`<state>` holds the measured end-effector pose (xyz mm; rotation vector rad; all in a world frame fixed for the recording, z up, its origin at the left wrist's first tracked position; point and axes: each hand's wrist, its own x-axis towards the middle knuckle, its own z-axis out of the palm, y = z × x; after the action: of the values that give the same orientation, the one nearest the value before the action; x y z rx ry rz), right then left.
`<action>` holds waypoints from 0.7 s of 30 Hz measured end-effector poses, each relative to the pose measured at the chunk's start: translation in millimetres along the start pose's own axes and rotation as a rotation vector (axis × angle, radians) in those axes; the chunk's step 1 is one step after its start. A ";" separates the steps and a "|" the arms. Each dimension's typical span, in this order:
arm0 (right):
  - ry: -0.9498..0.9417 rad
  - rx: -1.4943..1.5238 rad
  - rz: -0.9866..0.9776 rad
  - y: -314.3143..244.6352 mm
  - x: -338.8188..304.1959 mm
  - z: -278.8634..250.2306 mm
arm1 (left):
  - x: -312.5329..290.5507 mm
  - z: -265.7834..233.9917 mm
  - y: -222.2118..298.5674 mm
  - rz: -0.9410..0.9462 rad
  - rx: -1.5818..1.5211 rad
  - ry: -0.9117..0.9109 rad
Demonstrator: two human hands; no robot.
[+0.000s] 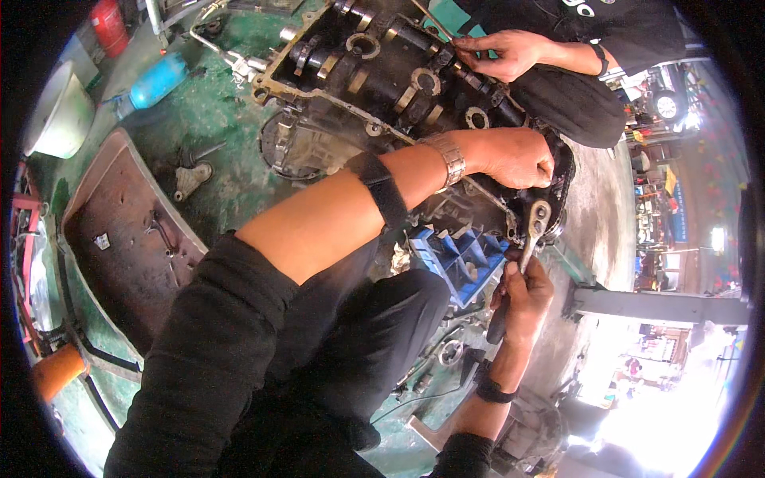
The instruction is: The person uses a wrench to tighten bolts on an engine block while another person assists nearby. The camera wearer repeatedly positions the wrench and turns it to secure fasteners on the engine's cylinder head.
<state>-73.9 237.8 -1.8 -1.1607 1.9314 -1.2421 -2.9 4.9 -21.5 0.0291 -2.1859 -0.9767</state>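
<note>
A ratchet wrench is gripped by its handle in the right hand, its head held at the right end of an opened engine; whether anything is engaged cannot be told. The left hand is curled closed above that end, any contents hidden. Just beside the engine, a blue divided tray is set; over the far side, a co-worker's hand is seen. Loosening or tightening is apparently in hand; next, square seating of the wrench seems called for.
</note>
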 end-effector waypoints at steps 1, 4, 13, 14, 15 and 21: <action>0.018 -0.040 0.024 1.6 1.3 0.5 | 0.9 -1.0 1.6 -0.043 0.013 -0.014; 0.059 -0.094 -0.030 7.2 10.1 6.7 | -1.7 -3.3 7.1 -0.129 -0.042 0.030; 0.194 -0.027 -0.165 11.2 28.1 28.0 | -11.1 -7.6 27.5 -0.256 0.135 -0.053; 0.203 -0.033 -0.176 11.5 30.2 29.3 | -11.2 -8.8 29.0 -0.233 0.140 -0.064; 0.212 -0.039 -0.188 11.7 32.1 30.7 | -11.4 -9.7 30.4 -0.244 0.139 -0.070; 0.247 -0.038 -0.170 10.6 33.1 34.5 | -11.0 -11.7 33.3 -0.275 0.109 -0.078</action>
<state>-65.4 196.0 -25.9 -1.2629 2.0759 -1.5056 21.1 24.3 -1.2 0.3560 -2.3476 -1.0208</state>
